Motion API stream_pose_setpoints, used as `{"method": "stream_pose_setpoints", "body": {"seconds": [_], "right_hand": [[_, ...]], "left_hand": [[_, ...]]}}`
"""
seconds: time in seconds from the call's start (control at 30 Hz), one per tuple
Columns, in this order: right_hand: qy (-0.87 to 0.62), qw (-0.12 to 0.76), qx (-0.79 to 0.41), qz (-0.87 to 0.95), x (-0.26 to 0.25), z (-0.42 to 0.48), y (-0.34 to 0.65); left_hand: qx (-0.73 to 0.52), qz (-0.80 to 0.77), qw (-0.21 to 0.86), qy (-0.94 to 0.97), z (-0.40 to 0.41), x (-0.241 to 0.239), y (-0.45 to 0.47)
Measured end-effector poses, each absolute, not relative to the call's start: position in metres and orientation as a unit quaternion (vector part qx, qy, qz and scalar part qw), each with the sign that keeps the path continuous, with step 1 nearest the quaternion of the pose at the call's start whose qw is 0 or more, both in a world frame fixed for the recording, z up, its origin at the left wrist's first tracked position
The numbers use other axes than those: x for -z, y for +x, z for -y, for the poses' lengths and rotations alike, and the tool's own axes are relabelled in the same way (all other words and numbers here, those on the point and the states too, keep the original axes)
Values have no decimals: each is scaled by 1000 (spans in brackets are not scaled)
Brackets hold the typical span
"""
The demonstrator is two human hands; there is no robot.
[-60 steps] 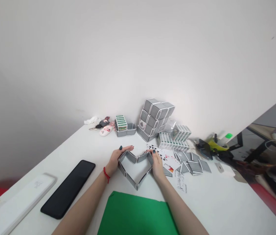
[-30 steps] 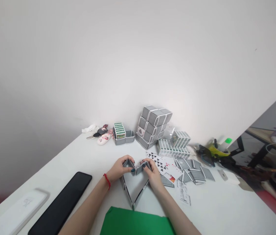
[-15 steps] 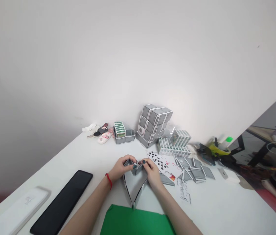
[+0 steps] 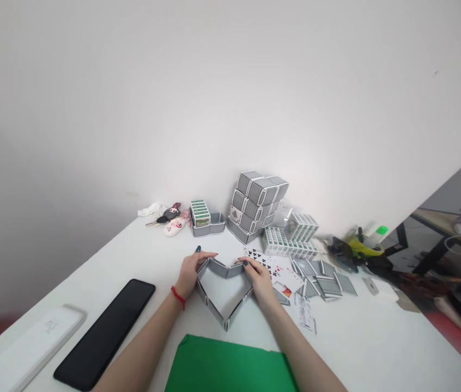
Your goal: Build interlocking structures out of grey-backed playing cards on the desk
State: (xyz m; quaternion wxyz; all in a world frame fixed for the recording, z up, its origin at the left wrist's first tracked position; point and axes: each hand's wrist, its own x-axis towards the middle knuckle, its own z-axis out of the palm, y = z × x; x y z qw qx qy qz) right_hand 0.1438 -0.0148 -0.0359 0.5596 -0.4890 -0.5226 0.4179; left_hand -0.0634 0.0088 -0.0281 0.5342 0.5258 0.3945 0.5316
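Observation:
A heart-shaped frame of folded playing cards [image 4: 215,312] stands on the table in front of me, its point toward me and its notch facing the wall. My left hand [image 4: 189,270] curls round its upper left lobe, one finger reaching along the back edge. On the opposite lobe, my right hand [image 4: 260,279] grips from the right side, fingers over the rear edge. The frame's middle is hollow and shows the white tabletop. Just right of my right hand lie loose face-up playing cards [image 4: 273,267]. A green sheet [image 4: 230,365] lies nearer me, below the heart's tip.
Behind stand a stack of heart-shaped card pieces [image 4: 257,201], a card frame [image 4: 216,223] holding a green-striped box, and other striped boxes [image 4: 287,243]. Grey-backed cards [image 4: 328,286] spread to the right. At left lie a black phone [image 4: 105,332] and a white case [image 4: 30,348].
The card frame has widened from a narrow, pinched form into a full heart. My hands have moved apart from its notch to its two outer lobes.

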Motion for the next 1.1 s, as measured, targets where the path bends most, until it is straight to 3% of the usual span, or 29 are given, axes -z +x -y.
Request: {"method": "stream_pose_setpoints", "body": {"seconds": [0.2,0.47,0.63,0.77,1.1], "right_hand": [[-489,567,-416,516,37,14,147],[-495,558,-433,506,39,19,147],[-458,529,-506,504,37,24,153],[-395,569,-559,456,36,26,160],[-475,581,-466,469,40,33,143]], "left_hand": [[-545,-352,540,536,-1,25,-69],[-524,-396,373,655,9,19,-56],[-519,-396,394,646,7,17,-56],[-514,-399,420,632,7,17,-58],[-548,-407,467,562,6,18,-56]]}}
